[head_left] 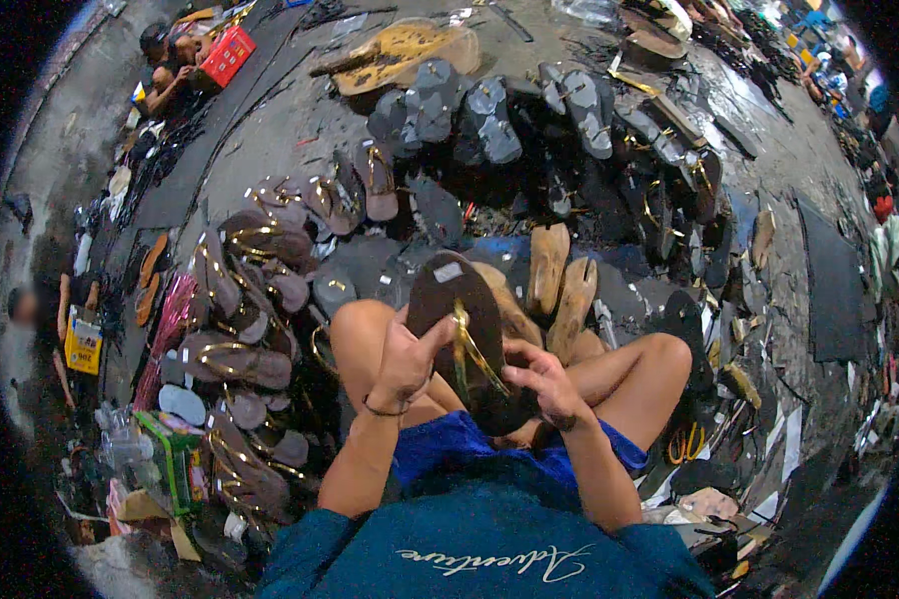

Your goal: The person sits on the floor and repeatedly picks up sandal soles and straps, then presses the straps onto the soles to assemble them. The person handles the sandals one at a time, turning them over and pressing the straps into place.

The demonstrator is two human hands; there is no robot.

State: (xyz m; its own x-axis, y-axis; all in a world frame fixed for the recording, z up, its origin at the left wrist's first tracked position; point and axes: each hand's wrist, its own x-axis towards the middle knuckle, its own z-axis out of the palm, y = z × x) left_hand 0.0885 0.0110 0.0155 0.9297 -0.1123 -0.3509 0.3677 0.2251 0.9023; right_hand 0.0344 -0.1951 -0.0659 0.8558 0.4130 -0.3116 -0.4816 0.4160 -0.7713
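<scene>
The sandal (432, 292) was held above the person's lap, toe end pointing away, its upper face with the gold strap (472, 349) turned up toward the eyes. Held so, between the bent knees, it was probably easy to see and kept both sides of the strap in reach. Finished-looking sandals (240, 365) with gold straps lay heaped at the left, perhaps to leave the front free for handling; dark soles (489, 120) curved round ahead, and wooden lasts (549, 268) rested just beyond the sandal, seemingly kept close for use.

The left hand (412, 351) was closed on the sandal's left edge, thumb laid across the upper face near the toe post, the other fingers hidden beneath. Its forearm came up from the lower left, a thin band (385, 407) at the wrist. The right hand (547, 381) was partly curled, thumb and forefinger at the right edge beside the strap; whether they pinched it could not be told. That forearm slanted in from the lower right.
</scene>
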